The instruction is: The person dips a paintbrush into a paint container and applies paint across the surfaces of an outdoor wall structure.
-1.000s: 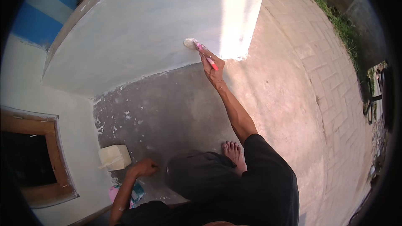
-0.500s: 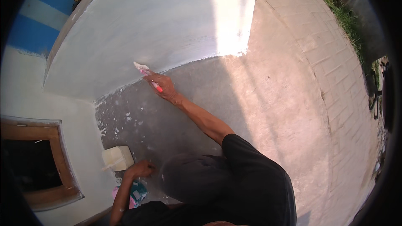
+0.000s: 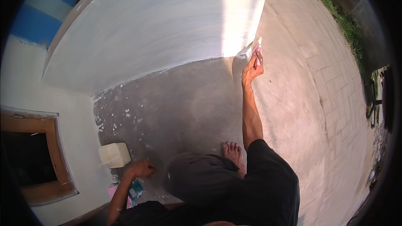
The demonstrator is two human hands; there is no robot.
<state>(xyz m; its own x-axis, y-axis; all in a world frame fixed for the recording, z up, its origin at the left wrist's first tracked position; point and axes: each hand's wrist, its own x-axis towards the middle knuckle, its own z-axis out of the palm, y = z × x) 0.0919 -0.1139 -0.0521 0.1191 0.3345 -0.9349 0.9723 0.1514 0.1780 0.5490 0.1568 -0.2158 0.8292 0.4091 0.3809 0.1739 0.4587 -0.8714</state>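
Note:
My right hand (image 3: 252, 72) reaches far forward, its fingers closed round a paintbrush (image 3: 259, 51) with a pink-and-white handle. The brush is at the sunlit outer corner of a low pale wall (image 3: 159, 29); its bristles point away from me. Close to my bent knee, my left hand (image 3: 142, 169) hangs low with curled fingers and nothing visible in them. Beside it, against the side wall, stands a cut-open cream plastic container (image 3: 119, 155) with a pale stick-like piece at its side. A pink-and-green packet (image 3: 133, 191) lies partly behind my left forearm.
White paint spots dot the grey concrete floor (image 3: 180, 100) along the wall's foot. At left, a wooden window frame (image 3: 54, 142) is set in the side wall (image 3: 75, 113). My bare foot (image 3: 234, 155) rests near my knee. Paving (image 3: 322, 67) and grass (image 3: 347, 25) lie to the right.
My right hand has swept the brush rightward from the wall's middle to its outer corner. My foot has come into sight. The left hand stays nearly where it was.

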